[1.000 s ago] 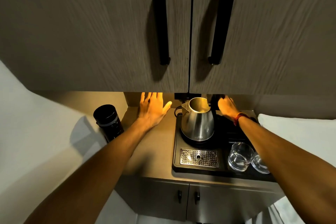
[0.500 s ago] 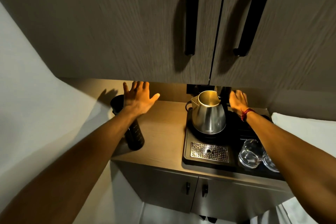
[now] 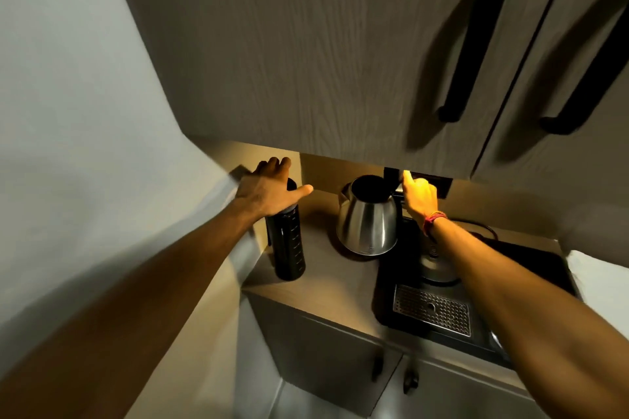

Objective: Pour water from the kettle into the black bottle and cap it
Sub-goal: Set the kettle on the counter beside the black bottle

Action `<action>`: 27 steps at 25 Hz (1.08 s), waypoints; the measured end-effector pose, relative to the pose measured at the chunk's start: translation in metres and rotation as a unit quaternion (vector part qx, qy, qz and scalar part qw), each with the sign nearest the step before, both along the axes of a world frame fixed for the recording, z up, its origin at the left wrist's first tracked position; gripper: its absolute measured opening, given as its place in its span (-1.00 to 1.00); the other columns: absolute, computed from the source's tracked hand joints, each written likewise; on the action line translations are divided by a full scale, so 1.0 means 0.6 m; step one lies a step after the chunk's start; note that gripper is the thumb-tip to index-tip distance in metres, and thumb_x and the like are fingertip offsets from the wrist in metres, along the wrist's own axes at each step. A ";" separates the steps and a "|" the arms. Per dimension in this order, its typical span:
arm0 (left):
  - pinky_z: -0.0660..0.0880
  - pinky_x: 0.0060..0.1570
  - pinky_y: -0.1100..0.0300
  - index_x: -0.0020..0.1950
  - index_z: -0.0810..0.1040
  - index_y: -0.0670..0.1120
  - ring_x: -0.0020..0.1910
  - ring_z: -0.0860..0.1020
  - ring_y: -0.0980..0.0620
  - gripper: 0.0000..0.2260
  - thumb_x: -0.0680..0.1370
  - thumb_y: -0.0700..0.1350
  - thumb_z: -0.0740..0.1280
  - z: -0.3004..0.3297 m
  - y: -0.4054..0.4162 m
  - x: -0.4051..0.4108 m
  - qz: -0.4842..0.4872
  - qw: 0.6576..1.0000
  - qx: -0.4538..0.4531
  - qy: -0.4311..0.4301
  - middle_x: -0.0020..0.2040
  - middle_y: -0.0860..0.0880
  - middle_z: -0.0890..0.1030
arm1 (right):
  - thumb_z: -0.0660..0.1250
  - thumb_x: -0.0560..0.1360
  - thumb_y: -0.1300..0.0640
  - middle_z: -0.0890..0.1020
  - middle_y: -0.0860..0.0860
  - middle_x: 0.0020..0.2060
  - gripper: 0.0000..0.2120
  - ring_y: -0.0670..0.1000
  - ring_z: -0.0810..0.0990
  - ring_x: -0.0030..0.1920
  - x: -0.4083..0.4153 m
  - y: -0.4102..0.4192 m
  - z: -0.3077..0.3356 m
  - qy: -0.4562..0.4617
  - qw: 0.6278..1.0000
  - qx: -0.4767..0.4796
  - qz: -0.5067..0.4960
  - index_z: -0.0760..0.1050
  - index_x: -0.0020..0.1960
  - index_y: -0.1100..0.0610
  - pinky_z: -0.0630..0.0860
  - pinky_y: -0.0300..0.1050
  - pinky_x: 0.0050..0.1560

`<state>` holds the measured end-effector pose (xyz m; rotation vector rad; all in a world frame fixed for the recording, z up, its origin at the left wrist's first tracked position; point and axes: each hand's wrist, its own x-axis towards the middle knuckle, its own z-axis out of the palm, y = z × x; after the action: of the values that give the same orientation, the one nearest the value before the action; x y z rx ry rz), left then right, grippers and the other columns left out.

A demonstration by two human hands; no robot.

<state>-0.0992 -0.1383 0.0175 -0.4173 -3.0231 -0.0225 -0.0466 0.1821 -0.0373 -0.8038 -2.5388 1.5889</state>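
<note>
The tall black bottle (image 3: 286, 248) stands at the counter's left end, close to the wall. My left hand (image 3: 269, 190) lies over its top with fingers spread and thumb out; the bottle's mouth is hidden under the palm. The steel kettle (image 3: 367, 224), its top open, is off its round base (image 3: 437, 269) and sits left of the black tray (image 3: 531, 258), level with the bottle. My right hand (image 3: 420, 197) is closed around the kettle's black handle at its back, index finger pointing up.
A metal drip grate (image 3: 432, 309) fills the tray's front. A wall cabinet with long black handles (image 3: 473, 44) hangs low over the counter. A pale wall (image 3: 68, 112) closes the left side. Lower cabinet doors (image 3: 340, 350) sit below the counter edge.
The kettle has left its base and moved left toward the bottle in my right hand. My left hand has come down from mid-air onto the bottle's top. The view has swung left.
</note>
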 end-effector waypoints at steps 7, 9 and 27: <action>0.44 0.08 -0.07 0.40 0.33 0.00 0.25 0.49 -0.06 -0.33 0.41 0.32 0.31 -0.017 -0.046 0.013 -0.076 0.993 0.008 0.091 0.33 -0.02 0.47 | 0.09 0.61 -0.10 0.36 0.33 -0.33 -0.44 0.25 0.28 -0.29 -0.038 -0.109 -0.025 0.074 0.992 0.100 0.031 0.33 -0.35 0.34 0.27 0.06 -0.24; 0.48 0.06 0.00 0.41 0.33 0.00 0.26 0.48 -0.08 -0.36 0.43 0.27 0.34 -0.013 -0.051 0.016 -0.102 0.991 0.042 0.075 0.33 -0.04 0.47 | 0.07 0.60 -0.13 0.41 0.39 -0.31 -0.38 0.32 0.34 -0.27 -0.036 -0.123 -0.030 0.060 0.993 0.101 0.026 0.37 -0.33 0.40 0.29 0.11 -0.22; 0.55 0.04 0.03 0.36 0.36 -0.06 0.24 0.46 -0.10 -0.32 0.44 0.37 0.34 0.010 -0.040 0.020 -0.065 0.996 0.034 0.042 0.27 -0.10 0.47 | 0.05 0.61 0.15 0.52 0.34 0.09 -0.65 0.35 0.52 0.05 -0.012 -0.118 -0.031 0.057 0.975 0.175 0.125 0.33 0.33 0.28 0.51 0.21 0.06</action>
<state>-0.0874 -0.1626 0.0234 -0.5910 -2.8979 -0.1136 -0.0538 0.1113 -0.0559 -0.3582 -2.8032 1.1394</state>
